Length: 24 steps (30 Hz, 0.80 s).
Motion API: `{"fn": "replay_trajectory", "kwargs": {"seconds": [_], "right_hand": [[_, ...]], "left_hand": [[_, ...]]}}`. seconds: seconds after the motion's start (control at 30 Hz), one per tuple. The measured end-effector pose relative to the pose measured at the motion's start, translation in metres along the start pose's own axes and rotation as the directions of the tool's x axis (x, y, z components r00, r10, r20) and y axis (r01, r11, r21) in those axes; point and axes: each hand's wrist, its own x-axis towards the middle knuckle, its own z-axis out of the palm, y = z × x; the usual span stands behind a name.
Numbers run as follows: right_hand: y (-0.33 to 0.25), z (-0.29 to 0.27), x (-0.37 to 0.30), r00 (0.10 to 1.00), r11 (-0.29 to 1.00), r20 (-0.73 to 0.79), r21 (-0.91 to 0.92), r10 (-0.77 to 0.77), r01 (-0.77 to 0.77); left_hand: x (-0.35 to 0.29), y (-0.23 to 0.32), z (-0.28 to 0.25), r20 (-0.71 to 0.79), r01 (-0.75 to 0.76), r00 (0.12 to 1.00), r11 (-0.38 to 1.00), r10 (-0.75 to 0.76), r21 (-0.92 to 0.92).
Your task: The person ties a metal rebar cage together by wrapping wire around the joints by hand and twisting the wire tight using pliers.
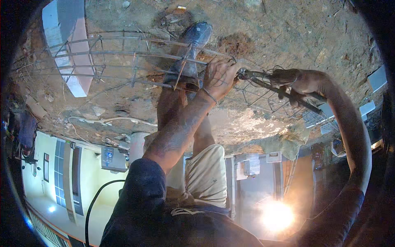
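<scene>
At the far left, a pale slab (61,26) is crossed by the bars of a long steel rebar cage (182,68), which is stretched over the soil (267,29) toward the right. The slab is presumably set there so that the steel is kept off the dirt. Farther along, a dark boot (199,35) is overlapped by the bars; whether it is planted within or behind the cage cannot be told. Just right of the boot, the cage is gripped by the left hand (220,76), probably so that the joint is held steady against the tool; whether tie wire is also pinched there is hidden by the fingers. Beside that hand, the head of a pair of long-handled pincers (263,82) is brought up to the bars. The handles are clasped by the right hand (302,82) well behind the head, likely for leverage, and thin loops of wire (279,68) are seen around its fingers. Near the right rim, a pale flat block (377,78) is left on the ground.

The left forearm is angled up and rightward across the legs, with the knuckles turned upward. The right arm is bowed widely outward, the wrist bent so that the hand is pointed inward, along the pincers, toward the left hand.
</scene>
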Motion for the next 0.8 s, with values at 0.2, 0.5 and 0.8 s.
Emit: {"fn": "replay_trajectory", "kwargs": {"seconds": [0.2,0.5,0.8], "right_hand": [[-0.018,0.022,-0.007,0.990,0.945,-0.108,-0.305,0.087,-0.116],[0.019,0.042,-0.001,0.848,0.295,-0.186,-0.955,-0.496,-0.037],[0.036,0.031,-0.045,0.943,0.941,-0.170,-0.233,-0.288,0.245]], "left_hand": [[0.018,0.011,-0.025,-0.029,-0.111,0.994,0.990,0.109,-0.084],[0.065,0.041,0.035,0.293,-0.289,0.792,0.751,0.536,-0.594],[0.035,0.063,0.030,-0.435,-0.344,0.869,0.920,0.235,-0.189]]}}
